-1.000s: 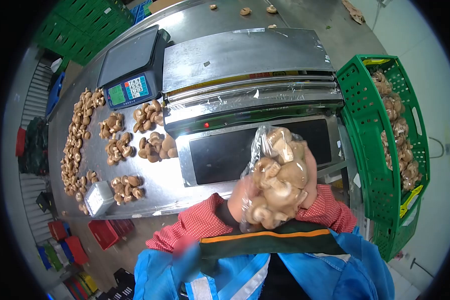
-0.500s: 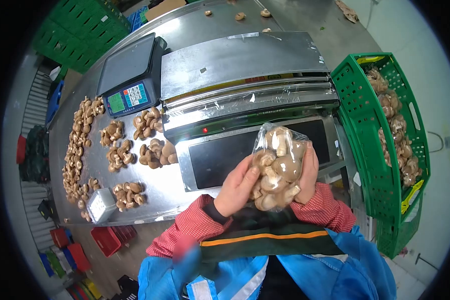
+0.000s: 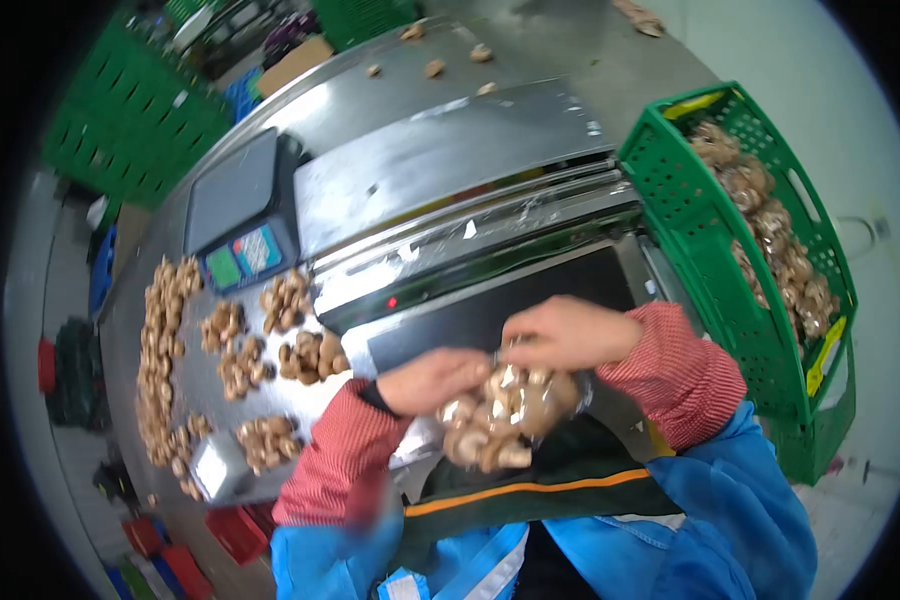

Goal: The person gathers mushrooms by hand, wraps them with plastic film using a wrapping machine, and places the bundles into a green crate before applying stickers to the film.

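Both my hands hold a clear film-wrapped pack of brown mushrooms (image 3: 498,418) close to my body, over the front edge of the wrapping machine's black plate (image 3: 490,312). My left hand (image 3: 430,380) grips the pack's left side. My right hand (image 3: 568,333) lies on top of it, fingers closed over the film. The frame is blurred by head motion.
A steel table (image 3: 370,80) carries the wrapping machine with its film roll (image 3: 470,228), a digital scale (image 3: 242,232) and several piles of loose mushrooms (image 3: 232,345) at the left. A green crate (image 3: 682,230) with wrapped mushroom packs stands at the right. Red bins sit on the floor at lower left.
The pack has come down from upright in front of me to low over the plate's front edge. My right hand moved from its side to on top. The view swung and blurred.
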`<action>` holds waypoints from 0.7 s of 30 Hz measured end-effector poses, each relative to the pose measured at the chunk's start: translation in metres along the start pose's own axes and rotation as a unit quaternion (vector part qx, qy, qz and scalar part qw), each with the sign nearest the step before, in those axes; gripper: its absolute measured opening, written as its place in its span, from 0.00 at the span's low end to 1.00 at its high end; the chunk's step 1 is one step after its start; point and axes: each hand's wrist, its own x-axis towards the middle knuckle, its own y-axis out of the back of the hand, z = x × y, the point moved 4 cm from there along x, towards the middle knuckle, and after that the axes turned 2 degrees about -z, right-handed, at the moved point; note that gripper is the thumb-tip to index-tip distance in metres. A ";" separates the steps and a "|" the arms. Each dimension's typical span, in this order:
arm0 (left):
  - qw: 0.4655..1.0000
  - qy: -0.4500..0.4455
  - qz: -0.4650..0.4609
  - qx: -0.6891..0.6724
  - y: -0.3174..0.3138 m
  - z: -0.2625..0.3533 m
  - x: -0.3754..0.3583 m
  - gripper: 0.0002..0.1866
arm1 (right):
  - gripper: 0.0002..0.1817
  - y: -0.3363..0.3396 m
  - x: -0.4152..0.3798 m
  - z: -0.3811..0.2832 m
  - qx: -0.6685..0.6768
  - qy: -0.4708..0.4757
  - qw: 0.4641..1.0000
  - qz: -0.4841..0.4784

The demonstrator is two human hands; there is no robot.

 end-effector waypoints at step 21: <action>0.962 -0.081 0.137 -0.222 -0.043 0.095 0.174 0.18 | 0.20 0.215 -0.327 0.151 0.296 -0.095 0.617 0.723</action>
